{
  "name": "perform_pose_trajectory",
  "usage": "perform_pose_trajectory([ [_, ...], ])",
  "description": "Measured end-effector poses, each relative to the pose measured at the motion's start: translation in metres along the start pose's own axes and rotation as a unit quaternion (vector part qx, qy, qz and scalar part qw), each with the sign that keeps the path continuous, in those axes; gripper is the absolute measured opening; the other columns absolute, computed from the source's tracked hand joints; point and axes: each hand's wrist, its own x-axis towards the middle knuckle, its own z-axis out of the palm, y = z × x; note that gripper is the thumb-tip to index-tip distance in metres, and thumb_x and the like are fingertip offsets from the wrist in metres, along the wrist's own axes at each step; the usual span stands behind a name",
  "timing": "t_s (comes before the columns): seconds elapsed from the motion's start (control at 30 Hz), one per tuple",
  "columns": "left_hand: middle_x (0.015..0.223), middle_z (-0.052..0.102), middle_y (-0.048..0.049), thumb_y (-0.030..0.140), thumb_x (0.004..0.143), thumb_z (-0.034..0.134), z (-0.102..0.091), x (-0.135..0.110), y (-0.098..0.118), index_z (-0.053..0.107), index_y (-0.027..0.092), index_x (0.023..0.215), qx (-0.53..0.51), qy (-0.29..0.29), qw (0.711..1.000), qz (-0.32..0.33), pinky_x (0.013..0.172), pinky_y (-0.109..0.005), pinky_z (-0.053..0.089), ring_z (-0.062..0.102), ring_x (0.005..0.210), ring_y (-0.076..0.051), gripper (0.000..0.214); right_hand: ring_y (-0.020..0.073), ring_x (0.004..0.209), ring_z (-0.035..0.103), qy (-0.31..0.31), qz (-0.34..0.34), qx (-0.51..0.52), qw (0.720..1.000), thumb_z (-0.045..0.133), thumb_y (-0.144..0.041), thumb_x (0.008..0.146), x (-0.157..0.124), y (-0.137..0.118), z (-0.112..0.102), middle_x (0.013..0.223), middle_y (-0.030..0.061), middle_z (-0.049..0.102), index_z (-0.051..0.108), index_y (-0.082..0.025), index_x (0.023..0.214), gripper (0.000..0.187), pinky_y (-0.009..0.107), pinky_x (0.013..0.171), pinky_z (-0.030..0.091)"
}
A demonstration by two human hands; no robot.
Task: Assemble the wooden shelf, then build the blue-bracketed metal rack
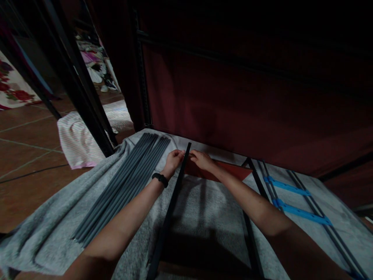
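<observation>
Both my arms reach forward over a grey blanket (pixel 201 210) on the floor. My left hand (pixel 174 159), with a black band on its wrist, is curled against the far end of a long black metal bar (pixel 171 206) that runs back toward me. My right hand (pixel 201 158) is closed on the other side of that same bar end, next to a dark red fabric panel (pixel 210 173). What the fingers pinch there is too small to make out. A second black bar (pixel 250 233) lies under my right forearm.
A bundle of several grey rods (pixel 125 186) lies on the blanket to the left. Black rods with blue connectors (pixel 294 202) lie at right. A dark red fabric wall on a black frame (pixel 247 97) stands ahead. A striped cloth (pixel 78 140) lies on the tiled floor.
</observation>
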Motion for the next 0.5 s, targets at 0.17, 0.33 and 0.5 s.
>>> perform_pose_trajectory([
  [0.17,0.062,0.058,0.0007,0.039,0.063,0.08,0.0022,0.0018,0.0003,0.063,0.016,0.07,-0.004,0.016,1.0,0.011,0.056,-0.023,0.04,0.05,0.057,-0.011,0.03,0.0219,0.113,0.064,-0.008,0.007,0.003,1.0,0.052,-0.022,0.094,-0.0004,-0.0021,-0.0018,0.121,0.0038,0.071,0.061,-0.026,0.122,0.029,0.03,0.093,0.046],
  [0.33,0.064,0.06,-0.0007,0.046,0.067,0.078,0.0004,0.0003,-0.001,0.063,0.016,0.071,-0.018,0.017,1.0,-0.007,0.057,-0.024,0.041,0.052,0.058,-0.012,0.034,0.023,0.114,0.064,-0.007,0.008,0.0,1.0,0.052,-0.022,0.094,-0.0009,-0.0025,-0.0021,0.123,0.0045,0.07,0.061,-0.025,0.124,0.031,0.032,0.094,0.046],
  [0.5,0.058,0.055,0.0013,0.043,0.063,0.081,-0.0007,0.0012,-0.0008,0.061,0.016,0.065,-0.004,0.015,1.0,-0.004,0.053,-0.023,0.037,0.047,0.054,-0.01,0.034,0.0241,0.115,0.063,-0.002,0.006,0.001,1.0,0.051,-0.022,0.094,-0.0004,-0.0009,-0.0005,0.124,0.0049,0.07,0.06,-0.025,0.125,0.033,0.033,0.094,0.047],
])
